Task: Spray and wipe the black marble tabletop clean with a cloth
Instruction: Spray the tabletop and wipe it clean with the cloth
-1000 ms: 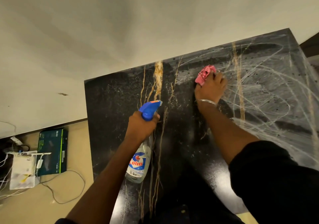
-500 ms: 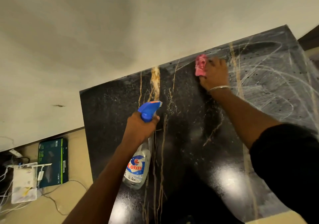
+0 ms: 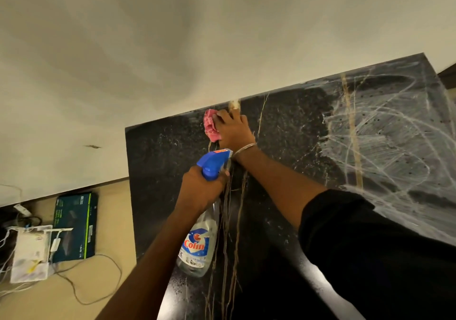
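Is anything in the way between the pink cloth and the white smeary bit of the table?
Nothing visible. Only bare black tabletop lies between the pink cloth, held by the right hand, and the white streaks to its right. The spray bottle in the left hand is nearer the person, off that path.

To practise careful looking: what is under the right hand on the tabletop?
A bunched pink cloth, poking out beside the right hand on the tabletop. Its remainder and the marble beneath are covered.
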`<state>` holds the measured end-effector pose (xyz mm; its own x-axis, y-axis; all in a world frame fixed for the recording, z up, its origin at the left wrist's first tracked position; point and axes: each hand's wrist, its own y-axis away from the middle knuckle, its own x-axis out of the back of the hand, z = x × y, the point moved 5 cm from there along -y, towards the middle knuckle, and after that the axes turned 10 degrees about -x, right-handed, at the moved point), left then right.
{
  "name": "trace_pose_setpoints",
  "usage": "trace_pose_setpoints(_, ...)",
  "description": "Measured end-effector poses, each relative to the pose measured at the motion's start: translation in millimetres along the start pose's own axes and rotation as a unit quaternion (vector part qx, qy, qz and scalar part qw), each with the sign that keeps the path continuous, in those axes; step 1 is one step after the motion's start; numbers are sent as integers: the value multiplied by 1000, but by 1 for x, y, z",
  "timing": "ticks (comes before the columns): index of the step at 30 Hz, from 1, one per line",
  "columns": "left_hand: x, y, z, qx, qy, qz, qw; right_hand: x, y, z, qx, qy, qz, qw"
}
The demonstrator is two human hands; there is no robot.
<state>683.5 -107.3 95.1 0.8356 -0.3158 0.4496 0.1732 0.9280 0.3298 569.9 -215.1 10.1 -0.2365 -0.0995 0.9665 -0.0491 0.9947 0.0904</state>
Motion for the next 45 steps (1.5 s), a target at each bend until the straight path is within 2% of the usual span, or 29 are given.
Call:
trace_pose_setpoints(2,9,5,-2,-2,7,0,1000,8,-2,12,25,19,-8,999)
trace_pose_setpoints(3,13,8,-4,-1,13,0,1000,12,-2,27,2,29,-7,1000)
trace_pose_setpoints(5,26,14,-11,0,27,10,1000,22,0,67,-109,32,34,993)
trace_pose_setpoints(8,44,25,-28,16,29,29,999,30,9,118,-336,-12,95,937)
trace_pose_setpoints(10,54,34,-42,32,23,39,998,29,8,114,-415,-27,87,905)
trace_pose_setpoints(11,58,39,-48,36,22,43,998,29,5,102,-425,-27,79,901)
trace_pose_setpoints(14,68,53,-59,43,32,53,997,18,-3,40,-367,-26,49,929)
trace_pose_setpoints(19,83,74,-76,58,21,83,995,-14,-10,-86,-155,-20,3,988)
trace_pose_setpoints(22,82,86,-85,68,4,79,995,-26,-10,-143,-51,-23,-46,997)
trace_pose_setpoints(25,76,91,-86,81,-3,67,994,-28,3,-156,-2,8,-66,998)
trace_pose_setpoints(28,65,91,-77,79,10,54,995,-20,18,-111,10,31,-54,998)
trace_pose_setpoints(35,0,75,-19,24,6,9,1000,28,41,97,-153,17,18,988)
trace_pose_setpoints(38,-28,62,13,2,-20,37,999,50,31,183,-219,24,21,975)
trace_pose_setpoints(42,-66,39,46,22,-8,65,998,76,14,288,-312,15,11,950)
trace_pose_setpoints(45,-75,20,59,49,-1,118,992,76,8,303,-371,5,13,928)
